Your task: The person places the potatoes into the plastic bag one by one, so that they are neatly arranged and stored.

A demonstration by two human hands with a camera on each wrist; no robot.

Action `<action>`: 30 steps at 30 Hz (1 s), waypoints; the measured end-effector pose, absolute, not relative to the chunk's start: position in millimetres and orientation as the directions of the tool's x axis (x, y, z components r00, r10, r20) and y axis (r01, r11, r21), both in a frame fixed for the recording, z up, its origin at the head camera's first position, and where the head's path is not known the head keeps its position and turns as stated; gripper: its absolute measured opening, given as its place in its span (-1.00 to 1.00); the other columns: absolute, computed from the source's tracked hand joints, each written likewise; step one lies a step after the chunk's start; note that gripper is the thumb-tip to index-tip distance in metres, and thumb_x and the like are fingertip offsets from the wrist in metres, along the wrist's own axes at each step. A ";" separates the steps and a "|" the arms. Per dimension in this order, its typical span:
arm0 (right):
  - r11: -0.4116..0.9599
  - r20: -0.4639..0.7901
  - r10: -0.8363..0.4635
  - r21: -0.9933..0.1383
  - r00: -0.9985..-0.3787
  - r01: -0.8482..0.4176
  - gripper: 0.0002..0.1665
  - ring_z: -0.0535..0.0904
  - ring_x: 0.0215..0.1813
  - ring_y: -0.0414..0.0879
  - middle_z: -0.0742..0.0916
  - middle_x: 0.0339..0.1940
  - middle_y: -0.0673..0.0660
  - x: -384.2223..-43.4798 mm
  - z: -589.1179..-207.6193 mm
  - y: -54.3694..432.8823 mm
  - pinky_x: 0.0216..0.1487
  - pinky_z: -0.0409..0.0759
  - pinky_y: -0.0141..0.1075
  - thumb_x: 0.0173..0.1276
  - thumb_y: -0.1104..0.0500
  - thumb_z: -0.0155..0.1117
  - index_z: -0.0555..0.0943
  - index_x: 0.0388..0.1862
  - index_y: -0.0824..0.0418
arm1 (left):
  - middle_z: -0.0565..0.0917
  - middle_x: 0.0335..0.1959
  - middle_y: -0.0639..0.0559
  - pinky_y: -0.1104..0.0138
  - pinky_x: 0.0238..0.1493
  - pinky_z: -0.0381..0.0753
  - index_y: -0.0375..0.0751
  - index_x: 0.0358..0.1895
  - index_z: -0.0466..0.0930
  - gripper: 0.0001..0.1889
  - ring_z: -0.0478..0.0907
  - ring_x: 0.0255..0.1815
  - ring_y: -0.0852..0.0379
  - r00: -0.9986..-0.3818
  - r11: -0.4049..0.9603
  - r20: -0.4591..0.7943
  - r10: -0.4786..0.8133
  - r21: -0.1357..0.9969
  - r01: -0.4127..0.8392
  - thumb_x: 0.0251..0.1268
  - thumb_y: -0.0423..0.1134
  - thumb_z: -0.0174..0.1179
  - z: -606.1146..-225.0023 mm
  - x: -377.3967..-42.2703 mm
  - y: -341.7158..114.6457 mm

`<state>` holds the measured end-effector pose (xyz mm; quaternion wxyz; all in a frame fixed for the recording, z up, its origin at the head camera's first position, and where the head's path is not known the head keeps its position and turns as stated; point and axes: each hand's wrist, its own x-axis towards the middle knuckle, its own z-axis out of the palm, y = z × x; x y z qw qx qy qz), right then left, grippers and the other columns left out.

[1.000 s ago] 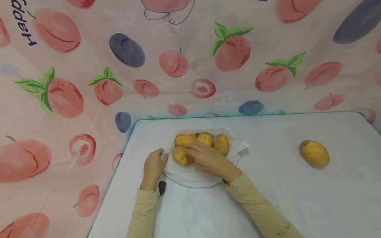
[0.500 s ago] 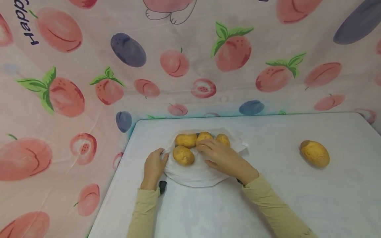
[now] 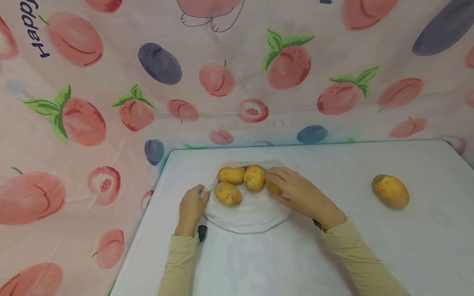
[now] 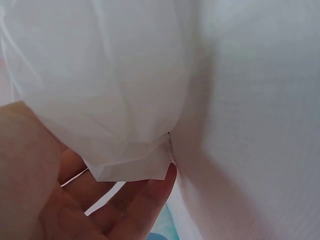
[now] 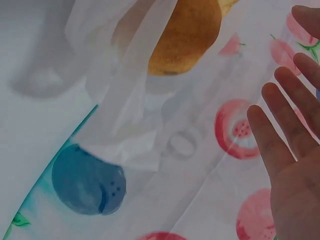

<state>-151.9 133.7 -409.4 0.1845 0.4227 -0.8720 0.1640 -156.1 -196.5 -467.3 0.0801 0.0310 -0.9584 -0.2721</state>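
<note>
Several yellow potatoes, among them a front left potato (image 3: 228,194), a back left potato (image 3: 231,175) and a middle potato (image 3: 254,178), lie on a thin white bag (image 3: 242,220). My left hand (image 3: 191,209) holds the bag's left edge; in the left wrist view its fingers (image 4: 135,212) lie against a corner of the thin sheet. My right hand (image 3: 300,193) is over the rightmost potato (image 3: 274,187) and partly hides it. In the right wrist view the right hand (image 5: 295,145) has its fingers straight and spread, apart from the potato (image 5: 187,37) behind the translucent bag.
Far to the right on the white table (image 3: 259,263) lies one more yellow potato-like item (image 3: 391,191) with a brown end. A fruit-printed cloth (image 3: 281,102) stands behind the table and along its left side. A small black device (image 3: 202,233) sits at the left wrist.
My right hand has moved right, from the front left potato across the middle one to the rightmost potato. The left hand stays at the bag's edge, and the potatoes keep their places.
</note>
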 end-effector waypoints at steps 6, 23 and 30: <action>0.639 0.433 -0.641 -0.155 -0.633 -0.753 -0.32 0.48 0.29 0.11 0.59 0.22 0.22 -154.0 -407.6 153.8 0.26 0.53 -0.03 0.10 0.29 0.54 0.53 0.22 0.33 | 0.70 0.01 -0.27 -0.07 0.09 0.57 -0.36 0.06 0.65 -0.68 0.62 0.07 -0.26 -0.986 0.847 0.134 -0.104 0.532 -0.017 0.36 -0.22 0.25 -469.0 -157.0 -196.4; 0.711 0.441 -0.556 -0.186 -0.704 -0.678 -0.30 0.45 0.27 0.19 0.57 0.23 0.31 -153.7 -405.9 201.6 0.18 0.55 0.09 0.11 0.31 0.52 0.48 0.24 0.39 | 0.70 0.01 -0.27 -0.06 0.09 0.57 -0.35 0.06 0.65 -0.68 0.63 0.08 -0.25 -0.986 0.845 0.130 -0.108 0.534 -0.022 0.36 -0.21 0.25 -468.0 -157.2 -197.0; 0.710 0.508 -0.546 -0.141 -0.666 -0.690 -0.26 0.47 0.22 0.20 0.58 0.19 0.33 -153.3 -409.6 221.0 0.12 0.55 0.09 0.01 0.35 0.56 0.49 0.20 0.42 | 0.71 0.01 -0.26 -0.05 0.09 0.58 -0.34 0.06 0.65 -0.68 0.63 0.07 -0.24 -0.986 0.849 0.130 -0.108 0.528 -0.024 0.37 -0.21 0.25 -469.7 -156.5 -198.5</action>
